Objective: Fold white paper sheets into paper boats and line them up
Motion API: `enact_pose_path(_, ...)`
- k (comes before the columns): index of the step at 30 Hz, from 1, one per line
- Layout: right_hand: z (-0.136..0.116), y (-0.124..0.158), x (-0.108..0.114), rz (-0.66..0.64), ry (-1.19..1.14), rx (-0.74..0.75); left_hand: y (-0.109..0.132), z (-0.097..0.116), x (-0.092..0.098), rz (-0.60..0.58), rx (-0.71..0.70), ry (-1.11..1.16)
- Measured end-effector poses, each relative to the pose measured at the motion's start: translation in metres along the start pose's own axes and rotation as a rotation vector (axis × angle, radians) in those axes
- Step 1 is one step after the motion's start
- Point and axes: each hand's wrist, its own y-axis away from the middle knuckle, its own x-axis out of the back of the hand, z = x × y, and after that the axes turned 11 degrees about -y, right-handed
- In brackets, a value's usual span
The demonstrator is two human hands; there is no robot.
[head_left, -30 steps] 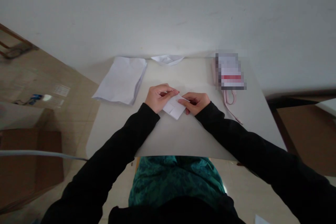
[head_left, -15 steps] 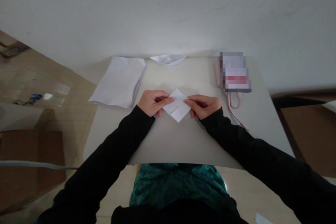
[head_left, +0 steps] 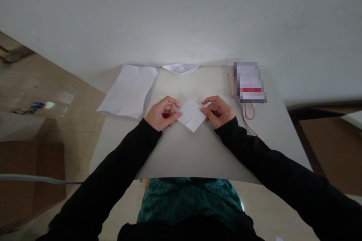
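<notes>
A small white folded paper is between my hands in a diamond shape, with a crease or slit across its face. My left hand has its thumb on the paper's left corner, its index finger raised and the others curled under. At the opposite corner, my right hand pinches with the thumb on top; its index finger also stands off the paper. The fingertips beneath the paper are partly hidden.
A folded paper boat lies at the table's back edge by the wall. Left of it is a stack of white sheets. On the right stands a pinkish device, partly pixelated, with a cord. Cardboard boxes flank the white table.
My left hand has drawn back to the left, its thumb now only at the paper's corner. Both index fingers have lifted away. The paper stays in nearly the same place.
</notes>
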Motion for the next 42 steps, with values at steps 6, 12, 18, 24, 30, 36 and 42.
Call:
enact_pose_path(6,0.007,-0.001,0.002,-0.167,0.179,0.129,0.004,-0.002,0.006,0.032,-0.209,-0.302)
enact_pose_path(12,0.010,-0.004,0.003,-0.214,0.382,0.387,0.001,-0.009,0.008,0.057,-0.393,-0.499)
enact_pose_path(18,0.012,-0.006,0.006,-0.196,0.459,0.486,0.001,-0.014,0.007,0.093,-0.481,-0.586)
enact_pose_path(24,0.010,-0.005,0.009,-0.163,0.498,0.573,0.000,-0.016,0.007,0.077,-0.588,-0.578)
enact_pose_path(30,0.015,-0.008,0.014,-0.328,0.369,0.648,-0.002,-0.020,0.012,0.034,-0.739,-0.584)
enact_pose_path(36,0.015,-0.013,0.020,-0.371,0.343,0.607,0.000,-0.020,0.012,0.051,-0.734,-0.631)
enact_pose_path(42,0.018,-0.015,0.020,-0.358,0.332,0.562,0.000,-0.019,0.011,0.051,-0.712,-0.625)
